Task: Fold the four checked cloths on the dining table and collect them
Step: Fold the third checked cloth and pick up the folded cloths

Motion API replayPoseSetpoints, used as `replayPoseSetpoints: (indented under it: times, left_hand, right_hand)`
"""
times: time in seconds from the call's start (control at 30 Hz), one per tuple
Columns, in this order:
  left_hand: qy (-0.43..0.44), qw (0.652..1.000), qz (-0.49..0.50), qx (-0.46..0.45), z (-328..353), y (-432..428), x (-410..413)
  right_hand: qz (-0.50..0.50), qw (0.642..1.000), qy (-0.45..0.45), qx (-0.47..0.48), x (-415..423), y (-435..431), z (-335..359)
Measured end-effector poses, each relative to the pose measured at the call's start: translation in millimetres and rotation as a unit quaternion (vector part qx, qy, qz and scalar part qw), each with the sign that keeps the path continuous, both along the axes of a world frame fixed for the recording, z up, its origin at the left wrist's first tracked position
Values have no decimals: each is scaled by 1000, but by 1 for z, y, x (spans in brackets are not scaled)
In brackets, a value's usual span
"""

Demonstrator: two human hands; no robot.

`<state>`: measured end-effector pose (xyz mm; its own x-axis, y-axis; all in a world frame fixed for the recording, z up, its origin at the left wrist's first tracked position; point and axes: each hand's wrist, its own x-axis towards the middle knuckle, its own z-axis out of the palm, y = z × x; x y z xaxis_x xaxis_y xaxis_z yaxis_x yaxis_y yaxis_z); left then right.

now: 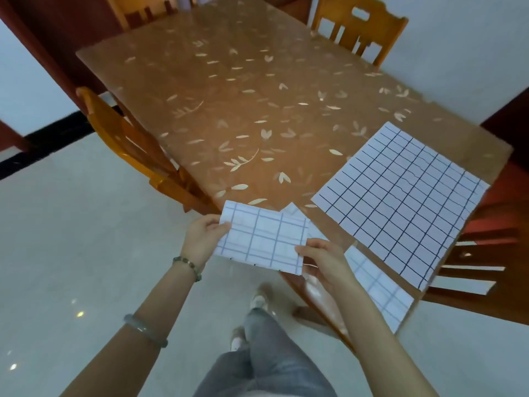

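Location: a dining room with a pale tiled floor [86,224] and a wooden table [243,96] under a leaf-patterned cover, with wooden chairs [128,144] drawn up around it.

Hands: the left hand [204,236] pinches the left edge of a folded cloth [262,242], thumb on top. The right hand [323,259] pinches its lower right corner in the same way. Neither hand is spread flat. The cloth is blue-checked, stretched between the two grips, and held in the air just off the near corner of the table. In my judgement the two-point hold keeps the layers aligned, either for another fold or for setting the piece down.

Adjacent items: a second blue-checked cloth [380,285] lies on the near corner of the table, just beside and partly under the right forearm. I cannot tell whether it is folded. Its position suggests a collecting spot. Beyond it, a black-grid cloth [400,202] lies fully open and flat along the table's right edge, apparently awaiting its turn.

Count: three cloths are visible. The fourth is not seen.

Containers: no basket, box or tray is in view, so the cloths rest directly on the table.
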<state>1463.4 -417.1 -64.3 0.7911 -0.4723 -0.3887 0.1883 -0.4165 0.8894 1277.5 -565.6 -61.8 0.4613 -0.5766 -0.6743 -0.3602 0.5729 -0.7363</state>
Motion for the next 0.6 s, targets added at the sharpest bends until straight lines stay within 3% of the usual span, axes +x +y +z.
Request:
replayPoseSetpoints:
  times: [0.27,0.6]
  left_hand:
    - [35,994,-97,37,-22,-56,39]
    - [64,959,-266,68,-27,-153,62]
  right_hand:
    - [-72,997,30,3,14,-29,-21]
    - [-179,983,50,5,8,-83,-29]
